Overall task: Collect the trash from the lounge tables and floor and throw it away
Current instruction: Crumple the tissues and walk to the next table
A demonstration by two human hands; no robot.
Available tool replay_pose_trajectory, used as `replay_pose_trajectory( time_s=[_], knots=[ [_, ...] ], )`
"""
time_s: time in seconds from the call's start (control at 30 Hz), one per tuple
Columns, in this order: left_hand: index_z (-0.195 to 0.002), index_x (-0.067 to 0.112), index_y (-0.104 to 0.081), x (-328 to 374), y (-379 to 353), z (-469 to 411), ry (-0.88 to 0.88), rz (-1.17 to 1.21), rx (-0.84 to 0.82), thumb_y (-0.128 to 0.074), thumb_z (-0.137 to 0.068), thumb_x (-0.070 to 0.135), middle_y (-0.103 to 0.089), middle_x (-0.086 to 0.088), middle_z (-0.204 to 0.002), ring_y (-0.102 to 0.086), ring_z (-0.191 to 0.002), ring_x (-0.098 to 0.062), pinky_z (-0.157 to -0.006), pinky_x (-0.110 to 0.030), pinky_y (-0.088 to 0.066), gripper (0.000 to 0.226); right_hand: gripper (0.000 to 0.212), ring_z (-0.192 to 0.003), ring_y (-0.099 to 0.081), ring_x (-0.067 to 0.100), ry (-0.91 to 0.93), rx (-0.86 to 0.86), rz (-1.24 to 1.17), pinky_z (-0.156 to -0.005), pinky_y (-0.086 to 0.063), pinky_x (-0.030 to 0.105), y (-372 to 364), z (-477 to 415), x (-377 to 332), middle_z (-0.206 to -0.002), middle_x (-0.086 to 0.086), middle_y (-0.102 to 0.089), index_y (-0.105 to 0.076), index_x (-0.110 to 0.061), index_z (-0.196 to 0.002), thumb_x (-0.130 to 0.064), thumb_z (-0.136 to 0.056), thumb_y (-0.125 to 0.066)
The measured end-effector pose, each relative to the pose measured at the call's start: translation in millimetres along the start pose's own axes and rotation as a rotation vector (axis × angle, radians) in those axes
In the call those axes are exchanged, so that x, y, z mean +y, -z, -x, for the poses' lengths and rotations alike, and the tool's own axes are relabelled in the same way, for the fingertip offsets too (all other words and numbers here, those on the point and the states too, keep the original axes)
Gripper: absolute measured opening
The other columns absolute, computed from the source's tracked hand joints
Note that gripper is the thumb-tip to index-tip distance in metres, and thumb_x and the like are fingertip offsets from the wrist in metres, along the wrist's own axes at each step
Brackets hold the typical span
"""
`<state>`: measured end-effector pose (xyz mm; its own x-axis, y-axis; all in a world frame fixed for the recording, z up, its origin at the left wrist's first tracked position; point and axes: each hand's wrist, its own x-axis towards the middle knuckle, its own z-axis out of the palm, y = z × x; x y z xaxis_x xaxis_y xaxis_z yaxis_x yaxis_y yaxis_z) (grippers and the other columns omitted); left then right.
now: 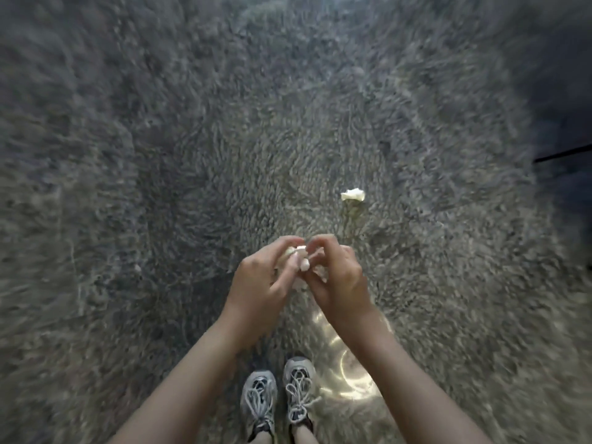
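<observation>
— Worth fearing what, from here?
— Dropping pieces. Holding crumpled white paper wads point(300, 255) only loosely between both hands, above the shaggy grey carpet point(153, 193). Could lose one in the deep pile when bending for the other crumpled white paper scrap point(353, 194), lying on the carpet just ahead and slightly right.
— And the hands?
— Touching each other, left hand point(259, 280) and right hand point(341, 278), both curled round the wads, backs upward. Reaching forward on bare forearms over the grey lace-up sneakers point(260, 399). Gripping, not spread.
</observation>
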<state>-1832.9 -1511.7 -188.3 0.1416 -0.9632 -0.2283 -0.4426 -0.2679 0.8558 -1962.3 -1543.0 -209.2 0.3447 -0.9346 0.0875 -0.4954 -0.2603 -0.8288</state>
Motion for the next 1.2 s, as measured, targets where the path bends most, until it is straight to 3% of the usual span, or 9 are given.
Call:
replay_pose_trajectory(
  time_s=[0.17,0.3,0.43,0.57,0.73,0.93,1.07,1.2],
  knots=[
    [-0.1,0.029,-0.06,40.1,1.7,-52.1,-0.108,-0.079,-0.009,-0.064,-0.08,0.032,-0.067,0.013,-0.081,-0.062,-0.074,0.0,-0.066,-0.022,-0.049,0.02,0.043,-0.078,-0.054,0.017,-0.079,0.048,-0.006,-0.069,-0.044,0.025,40.1,-52.0,-0.3,-0.079,-0.012,-0.052,-0.042,-0.023,-0.096,0.0,-0.073,-0.069],
    [-0.095,0.028,-0.061,42.2,-11.7,-105.3,-0.123,-0.115,-0.015,-0.068,-0.081,0.028,-0.066,0.013,-0.076,-0.061,-0.069,-0.001,-0.062,-0.022,-0.048,0.016,0.034,-0.068,-0.052,0.017,-0.105,0.107,0.107,-0.067,-0.042,0.029,47.5,-95.8,27.4,-0.07,-0.006,-0.058,-0.048,-0.013,-0.091,-0.009,-0.07,-0.075],
    [-0.093,0.02,-0.064,37.8,-21.3,-173.6,-0.124,-0.19,-0.018,-0.063,-0.086,0.029,-0.066,0.01,-0.072,-0.06,-0.064,-0.006,-0.061,-0.027,-0.045,0.011,0.047,-0.059,-0.046,0.007,-0.118,0.12,0.232,-0.069,-0.033,0.022,43.2,-147.3,69.8,-0.065,-0.004,-0.058,-0.042,-0.018,-0.094,-0.019,-0.067,-0.081],
    [-0.095,0.015,-0.064,36.0,-12.5,-249.0,-0.112,-0.271,-0.05,-0.059,-0.088,0.029,-0.067,0.0,-0.071,-0.062,-0.064,-0.02,-0.059,-0.032,-0.044,0.016,0.05,-0.076,-0.057,0.017,-0.247,0.013,0.286,-0.077,-0.035,0.028,40.6,-190.4,112.4,-0.081,-0.001,-0.06,-0.049,-0.014,-0.107,-0.027,-0.069,-0.079],
    [-0.095,0.014,-0.065,31.6,-12.4,-328.9,-0.118,-0.33,-0.047,-0.062,-0.087,0.025,-0.068,-0.004,-0.075,-0.062,-0.067,-0.025,-0.06,-0.035,-0.046,0.014,0.048,-0.095,-0.054,0.022,-0.447,-0.005,0.374,-0.08,-0.031,0.029,51.9,-234.6,173.1,-0.1,0.001,-0.06,-0.049,-0.012,-0.115,-0.021,-0.075,-0.074],
    [-0.089,0.019,-0.067,-31.8,-70.3,-392.2,-0.022,-0.291,-0.001,-0.066,-0.084,0.025,-0.067,0.006,-0.074,-0.061,-0.067,-0.015,-0.06,-0.023,-0.04,0.008,0.059,-0.109,-0.048,0.021,-0.534,-0.054,0.512,-0.09,-0.032,0.032,27.1,-251.7,280.9,-0.12,0.0,-0.053,-0.043,-0.015,-0.126,-0.024,-0.076,-0.073],
    [-0.091,0.016,-0.068,-103.9,-136.7,-418.5,0.056,-0.273,-0.093,-0.066,-0.083,0.025,-0.068,0.006,-0.077,-0.063,-0.071,-0.013,-0.063,-0.02,-0.042,0.012,0.068,-0.12,-0.037,0.02,-0.624,-0.21,0.565,-0.1,-0.025,0.032,-25.1,-239.7,367.9,-0.133,-0.002,-0.041,-0.032,-0.022,-0.135,-0.03,-0.079,-0.069],
    [-0.092,0.016,-0.069,-180.2,-192.4,-436.4,0.116,-0.262,-0.172,-0.067,-0.083,0.023,-0.069,0.007,-0.08,-0.064,-0.074,-0.01,-0.066,-0.019,-0.045,0.011,0.065,-0.121,-0.036,0.024,-0.659,-0.332,0.595,-0.101,-0.025,0.036,-83.2,-226.6,450.3,-0.138,0.0,-0.034,-0.03,-0.026,-0.135,-0.028,-0.081,-0.066]
  ],
)
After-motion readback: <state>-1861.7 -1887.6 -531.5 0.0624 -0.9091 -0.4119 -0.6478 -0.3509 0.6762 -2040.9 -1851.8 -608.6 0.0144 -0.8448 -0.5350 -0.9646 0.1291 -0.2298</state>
